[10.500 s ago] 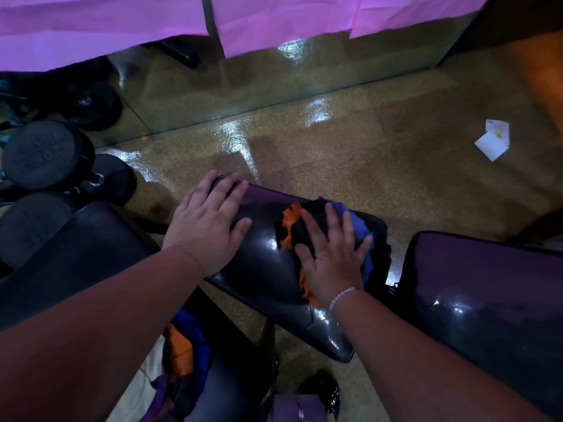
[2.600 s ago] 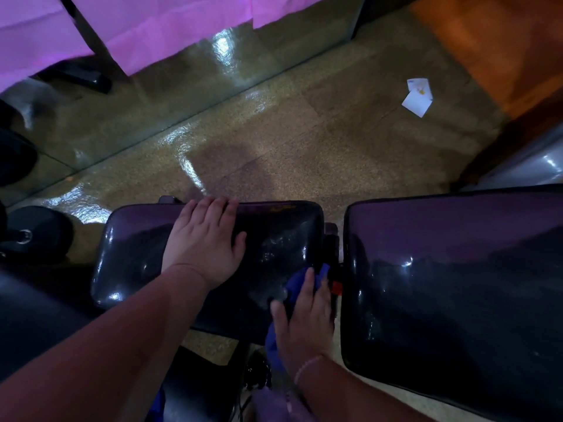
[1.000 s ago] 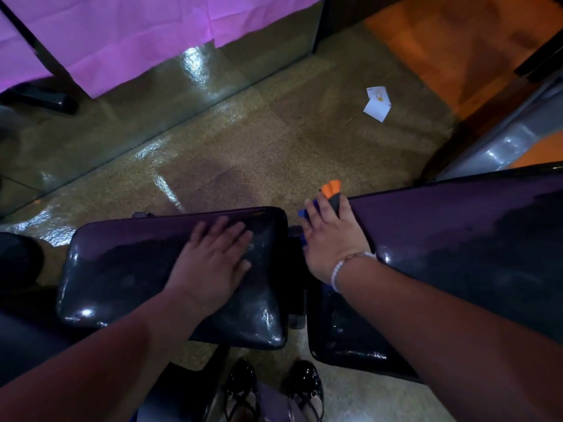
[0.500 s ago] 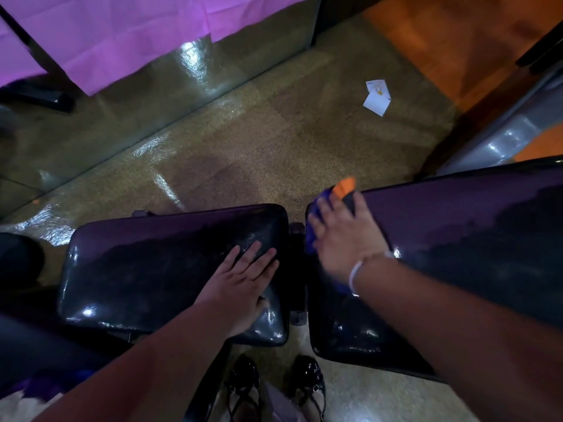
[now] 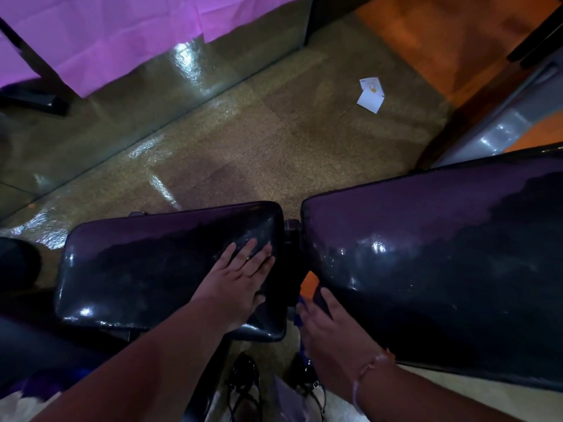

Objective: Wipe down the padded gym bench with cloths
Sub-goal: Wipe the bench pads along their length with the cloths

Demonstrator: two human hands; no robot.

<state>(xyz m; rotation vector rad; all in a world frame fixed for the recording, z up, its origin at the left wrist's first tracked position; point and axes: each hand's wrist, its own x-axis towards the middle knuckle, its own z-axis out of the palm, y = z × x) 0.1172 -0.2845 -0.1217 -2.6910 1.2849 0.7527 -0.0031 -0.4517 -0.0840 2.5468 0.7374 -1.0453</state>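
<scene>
The gym bench has two shiny black padded parts: a small seat pad (image 5: 146,263) on the left and a long back pad (image 5: 441,269) on the right, with a narrow gap between them. My left hand (image 5: 240,281) lies flat, fingers spread, on the seat pad's right end. My right hand (image 5: 329,333) presses an orange and blue cloth (image 5: 309,283) against the back pad's near left edge, beside the gap. Most of the cloth is hidden under that hand.
A white scrap of paper (image 5: 370,94) lies on the speckled floor beyond the bench. Pink sheeting (image 5: 122,35) hangs at the far left over a mirrored wall. My black shoes (image 5: 243,382) stand below the gap. A dark round weight (image 5: 15,263) sits at the left edge.
My right hand has slid the cloth from the back pad's far left corner down along its edge toward me. My left hand stayed pressed on the seat pad's right end.
</scene>
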